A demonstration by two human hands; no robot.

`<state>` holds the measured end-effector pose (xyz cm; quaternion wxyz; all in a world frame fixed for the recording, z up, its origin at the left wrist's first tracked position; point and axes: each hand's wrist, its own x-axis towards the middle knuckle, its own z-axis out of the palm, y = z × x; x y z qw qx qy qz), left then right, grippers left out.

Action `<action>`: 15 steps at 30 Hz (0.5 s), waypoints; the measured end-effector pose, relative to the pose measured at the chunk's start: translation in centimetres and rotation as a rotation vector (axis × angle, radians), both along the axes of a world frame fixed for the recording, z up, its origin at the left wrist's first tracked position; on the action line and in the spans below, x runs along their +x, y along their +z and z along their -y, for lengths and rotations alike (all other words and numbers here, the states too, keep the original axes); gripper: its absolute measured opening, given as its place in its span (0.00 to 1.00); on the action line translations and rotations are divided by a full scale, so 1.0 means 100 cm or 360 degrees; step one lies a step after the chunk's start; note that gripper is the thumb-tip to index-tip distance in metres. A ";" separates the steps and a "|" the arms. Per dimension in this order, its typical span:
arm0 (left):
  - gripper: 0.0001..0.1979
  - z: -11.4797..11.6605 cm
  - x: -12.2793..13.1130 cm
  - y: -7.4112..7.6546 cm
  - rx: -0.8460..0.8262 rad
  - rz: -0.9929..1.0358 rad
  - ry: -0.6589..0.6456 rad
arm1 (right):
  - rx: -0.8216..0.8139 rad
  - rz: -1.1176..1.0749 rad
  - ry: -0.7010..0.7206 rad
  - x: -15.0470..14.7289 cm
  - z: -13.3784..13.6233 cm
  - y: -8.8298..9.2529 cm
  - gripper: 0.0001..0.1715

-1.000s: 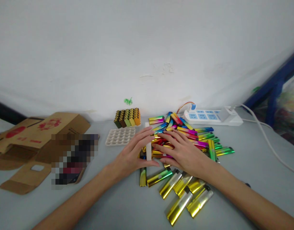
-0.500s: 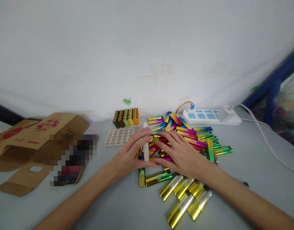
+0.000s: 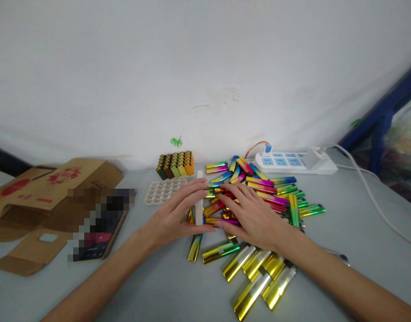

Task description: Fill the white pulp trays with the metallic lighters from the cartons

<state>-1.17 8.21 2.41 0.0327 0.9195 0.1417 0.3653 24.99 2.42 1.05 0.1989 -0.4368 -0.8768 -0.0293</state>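
Observation:
A heap of shiny rainbow and gold lighters [image 3: 272,194] lies on the grey table [image 3: 342,237]. My left hand [image 3: 172,217] holds a white flat strip [image 3: 199,201] on its edge between thumb and stretched fingers, at the heap's left side. My right hand [image 3: 250,214] rests palm down on the lighters just right of the strip, fingers spread towards it. Several gold lighters [image 3: 259,277] lie in a row near my right wrist.
A white tray with round cells [image 3: 161,191] and a block of standing lighters [image 3: 175,163] sit behind my left hand. Flattened cardboard boxes [image 3: 51,188] lie at left. A power strip [image 3: 292,162] with a white cable [image 3: 373,197] is at the back right.
Both hands and the white strip have shifted a little to the left. A gold-green lighter near my left thumb has been nudged left and tilted.

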 end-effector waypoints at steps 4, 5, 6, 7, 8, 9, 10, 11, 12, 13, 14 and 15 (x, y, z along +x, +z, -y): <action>0.44 0.005 0.009 -0.002 0.0053 -0.0004 -0.0038 | -0.0019 -0.0008 -0.0012 -0.005 0.001 0.002 0.37; 0.44 0.006 0.011 -0.003 0.0051 0.0009 -0.0047 | -0.0024 -0.0013 -0.0015 -0.005 0.001 0.003 0.36; 0.43 0.007 0.013 -0.004 0.0044 0.0021 -0.0056 | -0.0030 -0.0020 -0.0018 -0.006 0.001 0.004 0.36; 0.43 0.008 0.015 -0.005 0.0037 0.0028 -0.0063 | -0.0040 -0.0030 -0.0025 -0.007 0.001 0.004 0.35; 0.42 0.008 0.016 -0.006 0.0034 0.0036 -0.0064 | -0.0051 -0.0040 -0.0034 -0.007 0.001 0.005 0.35; 0.42 0.009 0.017 -0.007 0.0033 0.0044 -0.0056 | -0.0062 -0.0050 -0.0045 -0.007 0.001 0.005 0.34; 0.41 0.009 0.018 -0.008 0.0035 0.0049 -0.0040 | -0.0072 -0.0058 -0.0055 -0.007 0.000 0.005 0.34; 0.41 0.009 0.019 -0.008 0.0038 0.0056 -0.0018 | -0.0082 -0.0061 -0.0064 -0.007 0.000 0.004 0.34; 0.41 0.009 0.019 -0.008 0.0041 0.0061 0.0004 | -0.0092 -0.0061 -0.0073 -0.007 0.000 0.004 0.33; 0.42 0.008 0.018 -0.009 0.0043 0.0061 0.0025 | -0.0098 -0.0062 -0.0084 -0.007 0.000 0.003 0.34; 0.42 0.008 0.018 -0.008 0.0042 0.0055 0.0041 | -0.0103 -0.0064 -0.0094 -0.007 0.000 0.003 0.34; 0.42 0.008 0.017 -0.008 0.0040 0.0047 0.0053 | -0.0107 -0.0068 -0.0104 -0.007 0.000 0.002 0.35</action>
